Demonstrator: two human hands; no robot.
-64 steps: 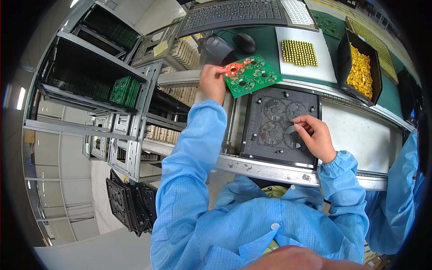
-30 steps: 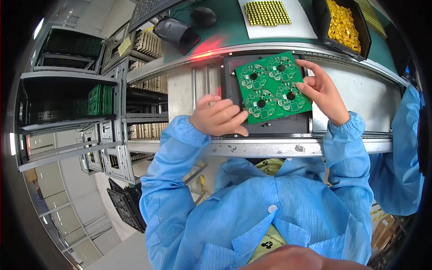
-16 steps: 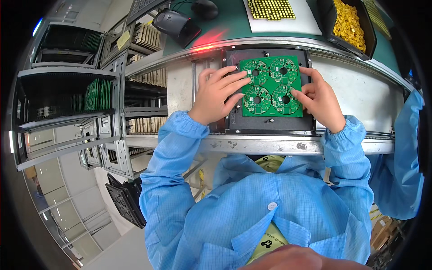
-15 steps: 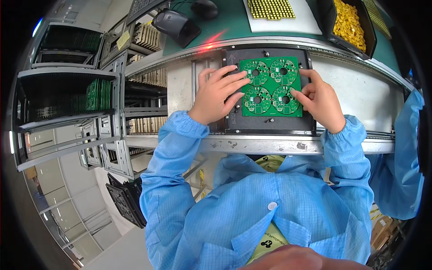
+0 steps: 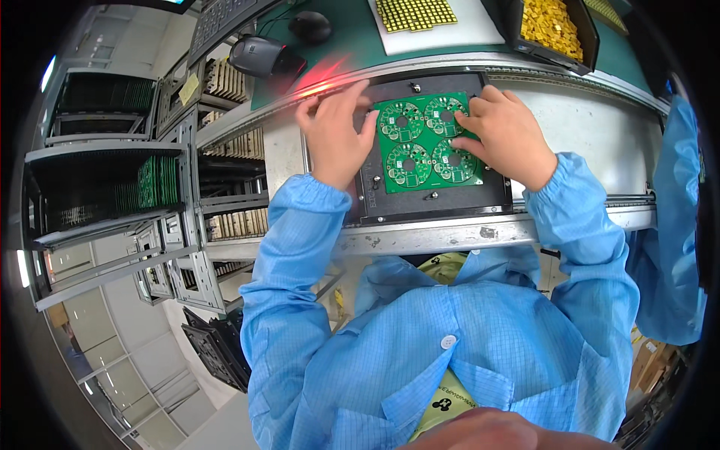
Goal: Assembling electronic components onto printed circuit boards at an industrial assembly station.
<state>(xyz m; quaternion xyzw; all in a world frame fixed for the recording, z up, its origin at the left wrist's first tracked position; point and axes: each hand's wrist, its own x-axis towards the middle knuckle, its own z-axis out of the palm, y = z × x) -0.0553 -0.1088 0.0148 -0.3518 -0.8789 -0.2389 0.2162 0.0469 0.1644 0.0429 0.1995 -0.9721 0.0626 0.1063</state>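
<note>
A green printed circuit board panel (image 5: 430, 142) with several round board sections lies flat in a black carrier tray (image 5: 491, 196). My left hand (image 5: 332, 139) is over the tray's left edge. Its thumb points up beside the panel's left edge, and its slightly blurred fingers are bent but apart, with nothing visible in them. My right hand (image 5: 510, 135) reaches over the panel's right side. Its thumb and index finger are spread on or just above the right-hand round sections; contact cannot be made out. The other fingers curl near the upper right corner.
The tray lies across a metal rail track (image 5: 420, 238). Behind it are a black scanner (image 5: 262, 58), a mouse (image 5: 310, 27), yellow parts on a white sheet (image 5: 416, 13) and a black bin (image 5: 517, 34) of yellow pieces. At left, a rack (image 5: 105, 146) holds green boards.
My left hand has drawn away from the panel's left part toward the tray's edge. My right hand has shifted from the panel's right edge further over it. The whole view has turned slightly.
</note>
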